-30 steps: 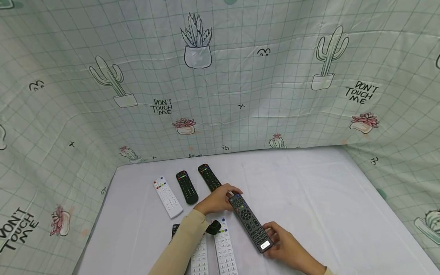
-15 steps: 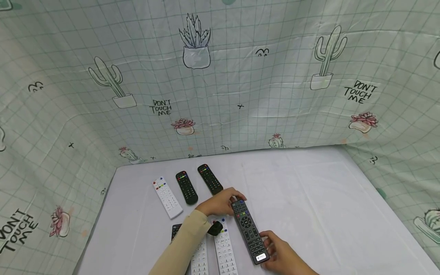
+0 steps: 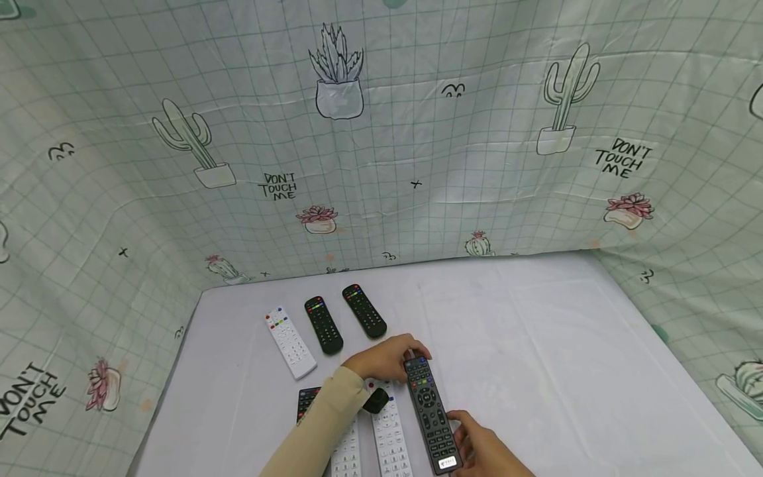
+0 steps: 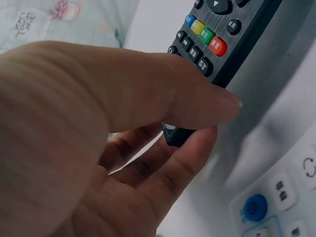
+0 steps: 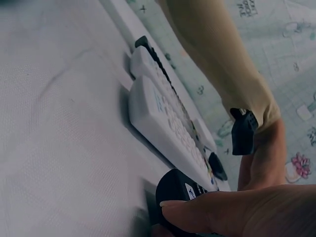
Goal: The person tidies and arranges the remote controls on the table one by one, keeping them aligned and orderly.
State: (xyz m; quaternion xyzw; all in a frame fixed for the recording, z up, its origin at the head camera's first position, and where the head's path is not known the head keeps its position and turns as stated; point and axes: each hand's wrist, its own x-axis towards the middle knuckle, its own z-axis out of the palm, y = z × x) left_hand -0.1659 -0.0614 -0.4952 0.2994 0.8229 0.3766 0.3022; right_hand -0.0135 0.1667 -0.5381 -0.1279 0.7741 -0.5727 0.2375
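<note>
A long dark grey remote control with coloured buttons is held at both ends, to the right of a white remote control. At its far end, my left hand pinches it; the left wrist view shows the thumb across its face and fingers behind. My right hand grips the near end, which carries a white label. In the right wrist view, the right thumb lies on that end, close to the white cloth. The left forearm covers parts of the white remotes.
Farther back lie a white remote and two black remotes, one in the middle and one to the right. Another white remote and a dark remote lie partly under the left sleeve. A patterned cloth wall encloses the table.
Both hands have brought the dark grey remote toward the near edge and turned it straighter, more in line with the white remote beside it. The other remotes lie as before.
</note>
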